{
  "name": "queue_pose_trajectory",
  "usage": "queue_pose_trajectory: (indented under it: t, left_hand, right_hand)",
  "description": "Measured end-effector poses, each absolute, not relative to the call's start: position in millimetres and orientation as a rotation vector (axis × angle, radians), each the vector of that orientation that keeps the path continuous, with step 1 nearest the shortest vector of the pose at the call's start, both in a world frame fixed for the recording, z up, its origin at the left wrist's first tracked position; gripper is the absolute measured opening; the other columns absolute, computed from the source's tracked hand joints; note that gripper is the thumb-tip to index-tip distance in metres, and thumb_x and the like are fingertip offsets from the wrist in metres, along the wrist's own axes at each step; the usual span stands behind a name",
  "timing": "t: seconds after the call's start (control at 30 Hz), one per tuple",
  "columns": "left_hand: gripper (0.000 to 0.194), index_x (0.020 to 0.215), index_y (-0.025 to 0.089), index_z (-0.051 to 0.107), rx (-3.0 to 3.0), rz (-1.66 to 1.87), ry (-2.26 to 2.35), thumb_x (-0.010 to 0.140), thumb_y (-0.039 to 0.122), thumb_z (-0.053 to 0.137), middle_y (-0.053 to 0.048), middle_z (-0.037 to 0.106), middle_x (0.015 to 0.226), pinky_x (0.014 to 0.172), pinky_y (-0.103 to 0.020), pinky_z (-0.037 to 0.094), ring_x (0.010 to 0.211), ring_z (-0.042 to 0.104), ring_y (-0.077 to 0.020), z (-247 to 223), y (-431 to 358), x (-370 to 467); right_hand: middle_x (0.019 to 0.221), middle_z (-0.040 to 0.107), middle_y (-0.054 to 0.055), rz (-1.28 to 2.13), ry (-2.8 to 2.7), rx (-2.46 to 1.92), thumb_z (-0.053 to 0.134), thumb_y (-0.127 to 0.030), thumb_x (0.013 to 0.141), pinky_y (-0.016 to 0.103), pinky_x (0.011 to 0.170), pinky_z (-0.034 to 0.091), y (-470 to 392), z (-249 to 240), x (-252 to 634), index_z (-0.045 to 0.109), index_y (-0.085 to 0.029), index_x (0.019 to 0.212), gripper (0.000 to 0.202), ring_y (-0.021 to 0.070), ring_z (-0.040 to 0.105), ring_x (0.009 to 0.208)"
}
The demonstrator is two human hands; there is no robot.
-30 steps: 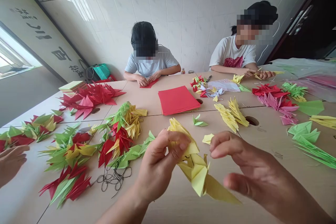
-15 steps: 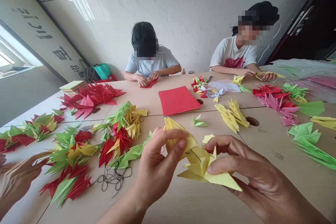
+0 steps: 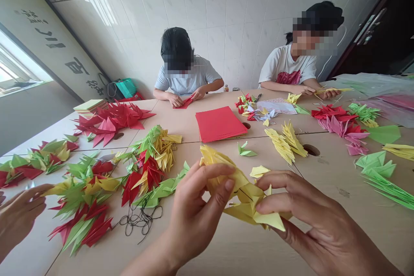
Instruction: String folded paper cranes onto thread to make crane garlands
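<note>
Held up above the near part of the worktop (image 3: 223,254), between both hands: a layered yellow paper bundle (image 3: 216,154) at left and a yellow folded piece (image 3: 271,220) at right, close together, with a short dark line (image 3: 245,194), apparently thread, between. In the left hand (image 3: 201,209), grip pinched closed, thumb and forefinger on the bundle. In the right hand (image 3: 307,213), grip closed too, fingers over the folded piece; thumb partly hidden, so impossible to tell how firmly.

For good handling, hold the left pinch steady but light, enough to stop sliding between layers without crushing any folds. Guide the right piece along the dark line, not across it, to spare the paper from tearing. Match the direction of the points before pressing, and press near the line rather than on the thin, easily bent tips. Avoid brushing the small yellow piece (image 3: 259,171) just beyond the right fingers, or catching the black thread tangle (image 3: 139,222) near the left forearm.
</note>
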State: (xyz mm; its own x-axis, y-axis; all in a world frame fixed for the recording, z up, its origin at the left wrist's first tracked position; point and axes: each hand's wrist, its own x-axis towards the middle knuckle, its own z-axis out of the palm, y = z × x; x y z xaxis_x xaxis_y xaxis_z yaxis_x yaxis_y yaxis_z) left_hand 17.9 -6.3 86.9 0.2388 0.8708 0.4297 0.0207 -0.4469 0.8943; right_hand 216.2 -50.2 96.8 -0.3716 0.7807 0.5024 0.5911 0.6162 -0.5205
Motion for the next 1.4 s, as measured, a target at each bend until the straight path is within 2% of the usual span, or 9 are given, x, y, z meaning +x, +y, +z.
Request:
queue_pose_trajectory:
  t: [0.17, 0.37, 0.57, 0.7, 0.83, 0.9, 0.97, 1.23, 1.4]
  left_hand:
    - [0.014, 0.097, 0.029, 0.067, 1.331, 1.219, 0.698, 0.089, 0.019, 0.061, 0.002, 0.066, 0.088, 0.063, -0.015, 0.049, 0.074, 0.061, -0.0084, 87.9, -4.8, 20.6]
    - [0.013, 0.099, 0.025, 0.066, 1.602, 1.294, 0.86, 0.089, 0.019, 0.06, -0.001, 0.064, 0.091, 0.07, -0.019, 0.048, 0.081, 0.06, -0.0112, 86.1, -3.0, 20.3]
    - [0.016, 0.104, 0.027, 0.063, 1.833, 1.178, 0.851, 0.093, 0.021, 0.053, 0.001, 0.058, 0.087, 0.067, -0.019, 0.045, 0.074, 0.054, -0.0093, 86.0, -2.4, 17.8]
    - [0.023, 0.111, 0.027, 0.061, 1.958, 1.15, 0.768, 0.096, 0.035, 0.046, -0.001, 0.058, 0.089, 0.07, -0.02, 0.044, 0.079, 0.053, -0.0117, 90.2, -3.0, 14.0]
    - [0.054, 0.115, 0.024, 0.059, 2.058, 1.11, 0.762, 0.073, 0.057, 0.067, -0.002, 0.061, 0.094, 0.071, -0.022, 0.045, 0.081, 0.054, -0.0147, 92.4, -2.0, 13.8]
    - [0.059, 0.114, 0.024, 0.059, 2.097, 1.054, 0.774, 0.065, 0.05, 0.077, -0.002, 0.062, 0.096, 0.072, -0.021, 0.046, 0.082, 0.055, -0.0149, 93.3, -2.0, 15.0]
    - [0.054, 0.113, 0.023, 0.058, 2.131, 0.996, 0.76, 0.066, 0.04, 0.081, -0.002, 0.064, 0.099, 0.077, -0.021, 0.048, 0.086, 0.057, -0.0153, 94.7, -2.5, 16.0]
    - [0.038, 0.108, 0.022, 0.06, 2.19, 0.996, 0.718, 0.074, 0.021, 0.076, -0.002, 0.062, 0.097, 0.075, -0.019, 0.049, 0.083, 0.056, -0.0123, 98.1, -1.3, 15.8]
    - [0.029, 0.109, 0.021, 0.061, 2.278, 1.038, 0.621, 0.081, 0.015, 0.068, -0.004, 0.062, 0.098, 0.08, -0.02, 0.049, 0.088, 0.059, -0.0128, 95.0, -1.4, 15.6]
  right_hand:
    - [0.103, 0.06, 0.002, 0.315, -2.058, -1.085, 0.055, -0.015, 0.087, 0.02, 0.073, 0.053, -49.3, 97.4, 216.7, 0.057, -0.029, 0.095, 0.016, 0.013, 0.062, 0.097]
    - [0.094, 0.062, 0.004, 0.185, -2.041, -0.975, 0.059, -0.014, 0.084, 0.023, 0.074, 0.054, -47.1, 98.4, 212.5, 0.062, -0.024, 0.091, 0.012, 0.0152, 0.061, 0.093]
    - [0.089, 0.062, 0.002, 0.199, -1.981, -0.974, 0.06, -0.019, 0.087, 0.021, 0.073, 0.053, -45.0, 96.9, 206.3, 0.062, -0.024, 0.088, 0.006, 0.0138, 0.062, 0.088]
    - [0.093, 0.062, 0.002, 0.237, -1.891, -1.016, 0.062, -0.019, 0.086, 0.018, 0.072, 0.054, -44.2, 94.1, 206.0, 0.06, -0.024, 0.093, 0.009, 0.0124, 0.062, 0.091]
    - [0.09, 0.062, 0.001, 0.239, -1.843, -0.991, 0.061, -0.015, 0.086, 0.018, 0.073, 0.054, -42.9, 91.7, 203.3, 0.059, -0.024, 0.093, 0.011, 0.0114, 0.062, 0.088]
    - [0.086, 0.063, 0.0, 0.254, -1.837, -0.976, 0.059, -0.013, 0.087, 0.019, 0.073, 0.054, -42.8, 91.3, 201.3, 0.059, -0.024, 0.091, 0.011, 0.0113, 0.062, 0.085]
    - [0.084, 0.063, 0.0, 0.28, -1.833, -0.967, 0.058, -0.012, 0.086, 0.02, 0.072, 0.054, -43.4, 91.3, 199.9, 0.058, -0.023, 0.091, 0.012, 0.0116, 0.062, 0.083]
    - [0.086, 0.063, 0.0, 0.295, -1.855, -0.937, 0.056, -0.008, 0.085, 0.023, 0.078, 0.054, -47.5, 90.0, 202.9, 0.056, -0.024, 0.093, 0.018, 0.012, 0.062, 0.085]
    - [0.089, 0.065, 0.0, 0.241, -1.838, -1.057, 0.058, -0.017, 0.087, 0.022, 0.074, 0.054, -46.9, 86.3, 203.7, 0.053, -0.025, 0.104, 0.02, 0.0135, 0.064, 0.086]
